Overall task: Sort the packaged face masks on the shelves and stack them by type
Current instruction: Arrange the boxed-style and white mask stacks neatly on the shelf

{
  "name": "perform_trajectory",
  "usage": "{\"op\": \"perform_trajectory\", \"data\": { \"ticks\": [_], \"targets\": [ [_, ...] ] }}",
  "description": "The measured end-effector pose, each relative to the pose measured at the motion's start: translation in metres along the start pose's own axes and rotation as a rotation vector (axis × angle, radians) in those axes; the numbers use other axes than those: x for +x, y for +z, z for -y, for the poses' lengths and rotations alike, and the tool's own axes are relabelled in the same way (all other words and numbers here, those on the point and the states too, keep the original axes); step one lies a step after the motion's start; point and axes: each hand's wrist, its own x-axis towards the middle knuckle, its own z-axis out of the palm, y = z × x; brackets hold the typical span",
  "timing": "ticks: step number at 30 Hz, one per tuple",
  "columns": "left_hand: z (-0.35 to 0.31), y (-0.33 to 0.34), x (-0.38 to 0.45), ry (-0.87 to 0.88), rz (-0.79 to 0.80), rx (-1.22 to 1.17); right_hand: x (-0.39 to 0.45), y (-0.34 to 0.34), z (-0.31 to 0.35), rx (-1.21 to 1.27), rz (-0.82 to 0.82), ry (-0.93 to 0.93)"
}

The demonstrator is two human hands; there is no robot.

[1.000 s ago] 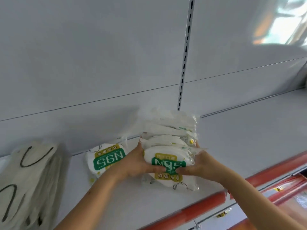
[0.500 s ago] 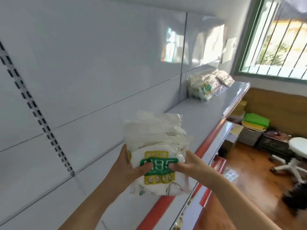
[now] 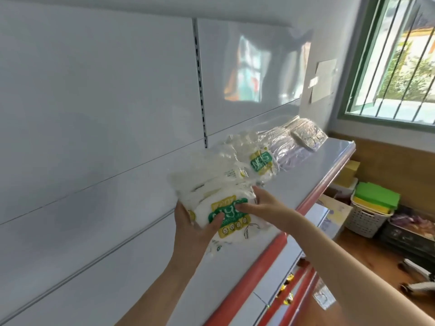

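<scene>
I hold a stack of packaged white N95 masks (image 3: 211, 187) with green and yellow labels, just above the grey shelf (image 3: 306, 170). My left hand (image 3: 195, 227) grips the stack from the left and below, thumb on the front label. My right hand (image 3: 261, 208) grips it from the right, fingers curled onto the label. Just beyond, a pile of N95 packs (image 3: 256, 158) lies on the shelf. Further right lies a pile of clear-wrapped pale masks (image 3: 296, 142).
The shelf has a red front edge (image 3: 277, 243) and a white back panel with a slotted upright (image 3: 200, 85). Lower red-edged shelves sit below. On the wooden floor at right stand a white basket (image 3: 367, 220) with green and yellow items, and boxes. A barred window is upper right.
The view has swung right along the shelf. Both hands have carried the N95 stack rightward, so it now sits close to the N95 pile at the shelf's right end.
</scene>
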Motion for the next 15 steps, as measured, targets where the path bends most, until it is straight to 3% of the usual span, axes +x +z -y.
{"op": "perform_trajectory", "data": {
  "ticks": [5,9,15],
  "targets": [
    [0.034,0.036,0.082,0.001,-0.136,0.075,0.084,-0.046,-0.005,-0.253,-0.116,-0.072],
    [0.082,0.039,0.125,-0.078,-0.144,0.198,0.109,-0.054,-0.043,-0.722,-0.337,-0.039],
    [0.084,0.070,0.140,-0.065,-0.098,0.160,0.118,-0.067,-0.071,-0.709,-0.345,-0.024]
  ]
}}
